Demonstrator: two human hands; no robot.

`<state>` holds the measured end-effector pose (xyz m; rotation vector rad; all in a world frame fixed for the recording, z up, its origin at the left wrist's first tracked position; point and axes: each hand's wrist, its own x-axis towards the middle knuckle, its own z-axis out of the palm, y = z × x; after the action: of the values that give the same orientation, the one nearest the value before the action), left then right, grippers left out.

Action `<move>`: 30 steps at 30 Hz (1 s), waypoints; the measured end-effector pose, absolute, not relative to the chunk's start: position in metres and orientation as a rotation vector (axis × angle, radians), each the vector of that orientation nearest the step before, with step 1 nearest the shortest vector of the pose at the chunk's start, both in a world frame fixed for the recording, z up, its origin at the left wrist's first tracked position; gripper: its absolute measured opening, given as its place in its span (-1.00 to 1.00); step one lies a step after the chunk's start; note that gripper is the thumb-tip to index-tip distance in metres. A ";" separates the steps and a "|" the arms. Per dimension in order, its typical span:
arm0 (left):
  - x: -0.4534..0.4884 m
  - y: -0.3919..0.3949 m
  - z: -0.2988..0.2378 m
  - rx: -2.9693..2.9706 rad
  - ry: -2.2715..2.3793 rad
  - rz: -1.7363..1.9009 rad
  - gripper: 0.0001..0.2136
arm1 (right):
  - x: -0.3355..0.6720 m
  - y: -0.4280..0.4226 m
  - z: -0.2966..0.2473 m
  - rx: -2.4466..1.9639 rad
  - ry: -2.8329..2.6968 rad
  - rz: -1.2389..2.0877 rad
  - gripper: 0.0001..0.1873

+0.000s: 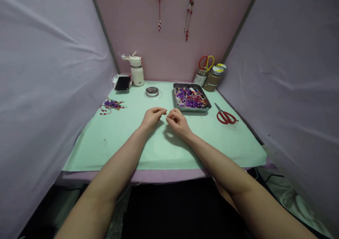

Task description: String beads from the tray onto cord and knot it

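Note:
Over the middle of the pale green table, my left hand (154, 116) and my right hand (179, 121) meet almost fingertip to fingertip. Both are closed in a pinch on a thin cord (166, 116), which shows as a fine reddish line between them. Any bead on it is too small to make out. Just behind my right hand sits a metal tray (192, 109) full of purple, clear, red and dark beads (188, 97), with some pale string lying on top. A spool of thread (152, 91) lies behind my left hand.
Red-handled scissors (226, 117) lie at the right. Beaded strings (112, 104) are heaped at the left, before a phone (123, 83) and a white bottle (137, 71). Two jars (213, 79) stand at the back right, one holding scissors. Beaded ornaments (159, 9) hang on the back wall.

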<state>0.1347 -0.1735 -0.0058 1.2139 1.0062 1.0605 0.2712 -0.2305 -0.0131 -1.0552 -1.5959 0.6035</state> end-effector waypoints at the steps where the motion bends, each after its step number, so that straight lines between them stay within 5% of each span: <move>1: 0.135 -0.173 -0.006 1.241 1.011 1.072 -0.76 | 0.272 -0.229 -0.013 -1.059 -1.564 0.649 -0.85; 16: 0.137 -0.178 -0.002 1.473 1.009 1.159 -0.76 | 0.274 -0.219 -0.017 -0.955 -1.022 1.478 -0.92; 30: 0.138 -0.178 -0.004 1.517 1.010 1.149 -0.78 | 0.279 -0.217 -0.011 -0.966 -0.888 1.539 -0.79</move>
<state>0.1376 -0.1776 -0.0039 1.5166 1.0095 1.1489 0.2788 -0.2171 -0.0115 -0.9658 -0.8879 1.5390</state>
